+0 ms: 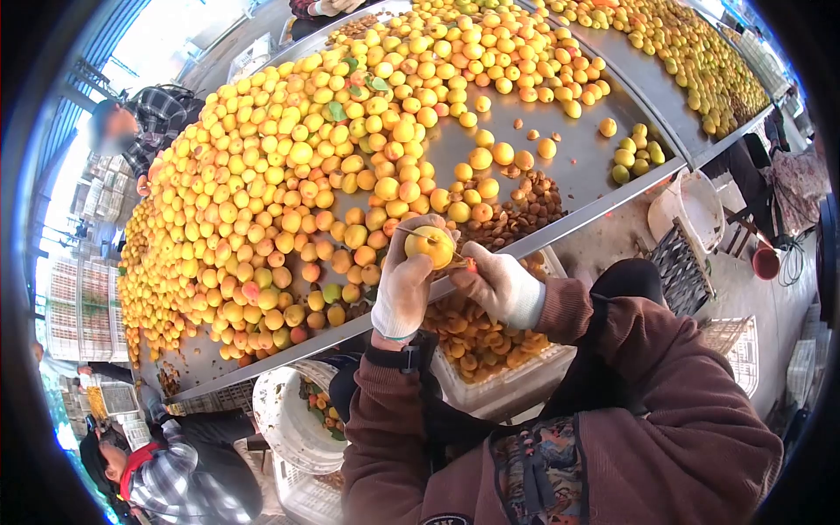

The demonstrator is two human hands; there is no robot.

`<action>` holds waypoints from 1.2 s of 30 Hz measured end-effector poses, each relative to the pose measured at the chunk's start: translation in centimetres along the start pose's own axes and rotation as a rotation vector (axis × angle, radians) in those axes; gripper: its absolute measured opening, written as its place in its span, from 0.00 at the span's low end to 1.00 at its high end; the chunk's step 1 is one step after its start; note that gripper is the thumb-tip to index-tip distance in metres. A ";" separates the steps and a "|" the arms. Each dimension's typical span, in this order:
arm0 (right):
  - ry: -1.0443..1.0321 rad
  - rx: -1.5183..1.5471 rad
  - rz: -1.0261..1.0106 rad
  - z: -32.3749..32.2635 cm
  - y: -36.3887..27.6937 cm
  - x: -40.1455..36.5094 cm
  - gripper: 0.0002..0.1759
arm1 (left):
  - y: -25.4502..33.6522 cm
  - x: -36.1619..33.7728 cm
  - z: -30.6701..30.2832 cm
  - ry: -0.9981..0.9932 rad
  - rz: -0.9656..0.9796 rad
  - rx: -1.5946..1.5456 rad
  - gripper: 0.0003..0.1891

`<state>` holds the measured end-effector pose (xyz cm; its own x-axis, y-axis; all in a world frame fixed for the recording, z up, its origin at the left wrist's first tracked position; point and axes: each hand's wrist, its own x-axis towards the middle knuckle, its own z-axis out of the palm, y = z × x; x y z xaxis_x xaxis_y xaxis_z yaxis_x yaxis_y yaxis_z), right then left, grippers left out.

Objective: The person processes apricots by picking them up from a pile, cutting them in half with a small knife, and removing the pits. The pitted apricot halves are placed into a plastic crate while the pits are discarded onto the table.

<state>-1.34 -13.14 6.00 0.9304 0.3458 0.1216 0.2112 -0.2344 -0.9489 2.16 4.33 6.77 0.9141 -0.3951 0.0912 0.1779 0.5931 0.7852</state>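
My left hand (402, 293), in a white work glove, wraps its fingers around a yellow apricot (427, 246) just above the table's front rim. A thin dark line, like a narrow blade or wire, crosses the fruit's upper side. My right hand (509, 289), also gloved, is closed at the apricot's right side, pinching a small thin tool (470, 263) with a reddish end; its exact kind I cannot tell. Directly below both hands is a white crate (490, 398) of split apricot halves (490, 350). Brown pits (529, 206) lie heaped on the table just beyond.
Whole apricots (262, 175) cover much of the metal table (595, 131). A white bucket (280, 429) with some fruit stands left of my legs, another bucket (691, 206) to the right. People sit at the left, including one in a checked shirt (188, 477).
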 end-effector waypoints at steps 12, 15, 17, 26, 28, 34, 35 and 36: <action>0.137 -0.209 0.023 1.9 1.4 2.3 0.20 | -2.4 1.2 1.3 0.269 0.091 -0.050 0.29; 0.117 -0.236 0.022 1.2 1.3 2.2 0.22 | -2.7 1.3 1.7 0.260 0.062 -0.052 0.34; 0.124 -0.235 0.023 0.9 1.7 2.1 0.21 | -2.4 1.4 0.6 0.231 0.013 -0.069 0.33; 0.104 -0.047 0.041 0.8 1.9 2.7 0.17 | -1.7 2.5 0.5 0.442 0.097 0.241 0.23; 0.157 -0.203 0.013 1.1 2.6 2.9 0.17 | -1.9 2.1 1.3 0.342 0.153 0.226 0.22; 0.131 -0.125 0.045 0.4 2.6 2.9 0.13 | -1.2 2.3 0.1 0.429 -0.156 0.310 0.23; 0.141 -0.059 0.072 0.2 2.3 3.0 0.12 | -1.9 2.1 -1.3 0.262 0.195 0.957 0.21; 0.149 0.010 0.100 0.1 2.1 3.2 0.12 | -1.4 2.4 -0.8 0.268 0.200 0.959 0.21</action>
<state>2.05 -12.45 4.35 0.9808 0.1829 0.0675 0.1131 -0.2519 -0.9611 4.36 3.10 5.37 0.9675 -0.1102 0.2274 -0.2474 -0.2288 0.9415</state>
